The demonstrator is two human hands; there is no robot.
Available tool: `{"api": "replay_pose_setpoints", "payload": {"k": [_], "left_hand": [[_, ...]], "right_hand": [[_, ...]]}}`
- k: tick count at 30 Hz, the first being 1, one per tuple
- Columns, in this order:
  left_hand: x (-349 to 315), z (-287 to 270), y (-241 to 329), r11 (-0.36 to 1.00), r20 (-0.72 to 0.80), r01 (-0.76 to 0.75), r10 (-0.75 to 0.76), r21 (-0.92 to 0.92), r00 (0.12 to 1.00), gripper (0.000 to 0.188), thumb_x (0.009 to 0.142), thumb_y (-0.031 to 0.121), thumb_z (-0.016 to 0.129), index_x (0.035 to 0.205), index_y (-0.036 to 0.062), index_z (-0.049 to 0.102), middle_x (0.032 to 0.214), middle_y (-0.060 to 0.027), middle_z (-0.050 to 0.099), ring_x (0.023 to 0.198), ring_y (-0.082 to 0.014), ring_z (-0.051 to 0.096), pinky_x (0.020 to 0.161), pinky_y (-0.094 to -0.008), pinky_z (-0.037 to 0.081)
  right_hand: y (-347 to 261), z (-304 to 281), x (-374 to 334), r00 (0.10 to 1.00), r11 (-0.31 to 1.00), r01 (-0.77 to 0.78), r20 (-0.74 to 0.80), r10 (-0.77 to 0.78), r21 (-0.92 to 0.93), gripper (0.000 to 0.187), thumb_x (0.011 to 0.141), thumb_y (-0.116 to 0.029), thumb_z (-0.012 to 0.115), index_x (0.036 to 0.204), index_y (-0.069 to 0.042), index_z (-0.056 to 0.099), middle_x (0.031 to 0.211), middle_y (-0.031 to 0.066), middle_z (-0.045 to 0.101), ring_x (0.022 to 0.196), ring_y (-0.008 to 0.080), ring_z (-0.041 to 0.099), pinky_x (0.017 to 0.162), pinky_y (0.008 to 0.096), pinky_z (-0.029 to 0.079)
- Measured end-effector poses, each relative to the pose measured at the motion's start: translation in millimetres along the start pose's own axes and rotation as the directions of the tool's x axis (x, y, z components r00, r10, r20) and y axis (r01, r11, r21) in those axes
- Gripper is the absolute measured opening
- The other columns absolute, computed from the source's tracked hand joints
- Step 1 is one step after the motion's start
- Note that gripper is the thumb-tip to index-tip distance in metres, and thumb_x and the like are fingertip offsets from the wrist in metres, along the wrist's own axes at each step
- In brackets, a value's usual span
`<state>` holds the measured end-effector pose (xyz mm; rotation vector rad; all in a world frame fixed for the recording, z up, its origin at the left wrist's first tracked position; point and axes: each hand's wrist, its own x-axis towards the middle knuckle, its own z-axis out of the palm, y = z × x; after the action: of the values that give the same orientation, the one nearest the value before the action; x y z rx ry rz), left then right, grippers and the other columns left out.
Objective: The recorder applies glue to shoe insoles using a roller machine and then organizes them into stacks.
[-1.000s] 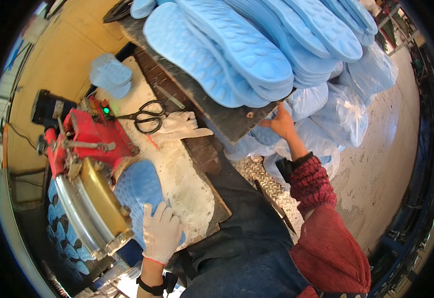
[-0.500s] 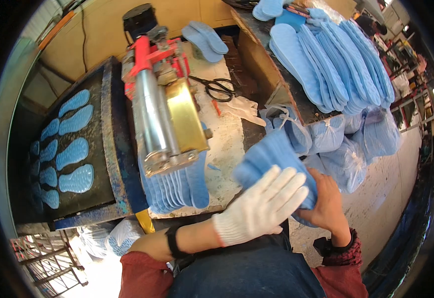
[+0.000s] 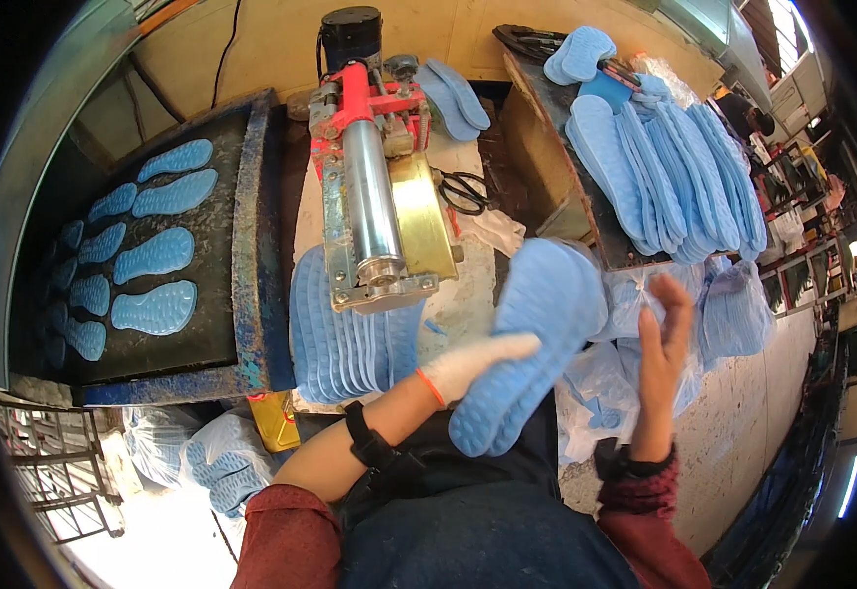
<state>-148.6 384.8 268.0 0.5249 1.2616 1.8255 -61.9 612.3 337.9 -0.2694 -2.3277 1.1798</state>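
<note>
A pair of light blue shoe insoles [image 3: 549, 312], dotted with bumps, is held up in front of me. My left hand [image 3: 482, 365], in a white knitted glove, is closed around their edge, with its thumb on top and the other fingers hidden behind. To the right of the insoles is my bare right hand [image 3: 666, 339], holding nothing, its thumb and fingers apart. Beyond my left hand, several blue insoles [image 3: 350, 344] stand in a row on a pale worktop [image 3: 467, 294], partly beneath a machine with a metal roller [image 3: 367, 187] and red frame.
Blue insoles lie on a dark conveyor bed [image 3: 222, 324] at left. More insoles [image 3: 664, 177] are stacked on the right-hand table [image 3: 624, 257], above plastic bags [image 3: 737, 319] of insoles. Black-handled scissors [image 3: 464, 192] and a white glove [image 3: 495, 232] lie behind the machine.
The insoles have turned from a blurred, flexed bundle to upright and flat, now in my left hand. My right hand has let go and moved up and away. The view has shifted.
</note>
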Motion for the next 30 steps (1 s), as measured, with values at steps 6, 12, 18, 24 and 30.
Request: {"api": "replay_pose_setpoints", "payload": {"k": [6, 12, 18, 24, 30], "left_hand": [[10.7, -41.0, -27.3, 0.654, -0.081, 0.176, -0.342, -0.736, 0.936, 0.053, 0.093, 0.029, 0.065, 0.137, 0.0046, 0.049, 0.129, -0.0136, 0.060, 0.117, -0.0271, 0.059, 0.106, -0.0404, 0.045], [-7.6, -42.6, -23.6, 0.937, -0.565, 0.099, -0.285, -0.336, 0.774, 0.060, 0.087, 0.027, 0.065, 0.137, 0.0024, 0.044, 0.131, -0.0132, 0.052, 0.120, -0.0253, 0.052, 0.101, -0.0394, 0.044], [-7.8, -52.2, -30.6, 0.915, -0.519, 0.050, -0.271, -0.401, 0.811, 0.062, 0.084, 0.027, 0.060, 0.138, 0.0017, 0.042, 0.129, -0.0132, 0.051, 0.118, -0.0239, 0.050, 0.101, -0.0361, 0.042], [-1.6, -48.9, -32.0, 0.945, -0.568, 0.079, -0.255, -0.317, 0.783, 0.060, 0.085, 0.016, 0.057, 0.140, -0.0003, 0.040, 0.129, -0.0132, 0.051, 0.120, -0.0240, 0.048, 0.105, -0.0376, 0.038], [5.2, -44.8, -30.8, 0.916, -0.561, 0.046, -0.283, -0.399, 0.778, 0.061, 0.083, 0.015, 0.057, 0.140, -0.0008, 0.039, 0.129, -0.0128, 0.051, 0.120, -0.0239, 0.048, 0.105, -0.0358, 0.037]], "right_hand": [[88.2, 118.0, -35.4, 0.577, 0.406, -0.816, 0.607, 0.546, 0.410, 0.070, 0.097, -0.046, 0.054, 0.149, -0.006, 0.031, 0.137, 0.0126, 0.052, 0.123, 0.0221, 0.049, 0.099, 0.0359, 0.042], [73.9, 144.0, -42.9, 0.756, 0.575, -0.654, 0.455, 0.470, 0.492, 0.068, 0.088, -0.018, 0.072, 0.143, 0.004, 0.038, 0.123, 0.0147, 0.060, 0.111, 0.0198, 0.057, 0.096, 0.0324, 0.045], [88.1, 146.5, -41.8, 0.842, 0.895, -0.414, 0.443, 0.307, 0.167, 0.050, 0.091, -0.029, 0.066, 0.130, 0.001, 0.056, 0.123, 0.0202, 0.061, 0.107, 0.0313, 0.061, 0.095, 0.0363, 0.046], [119.2, 154.6, -54.4, 0.861, 0.887, -0.428, 0.376, 0.343, 0.170, 0.041, 0.092, -0.030, 0.065, 0.120, 0.001, 0.063, 0.133, 0.0275, 0.053, 0.118, 0.0383, 0.055, 0.100, 0.0409, 0.043], [85.4, 146.9, -48.0, 0.930, 0.947, -0.312, 0.227, 0.289, 0.073, 0.040, 0.093, -0.027, 0.065, 0.120, 0.002, 0.062, 0.126, 0.0226, 0.059, 0.116, 0.0353, 0.058, 0.100, 0.0379, 0.043]]}}
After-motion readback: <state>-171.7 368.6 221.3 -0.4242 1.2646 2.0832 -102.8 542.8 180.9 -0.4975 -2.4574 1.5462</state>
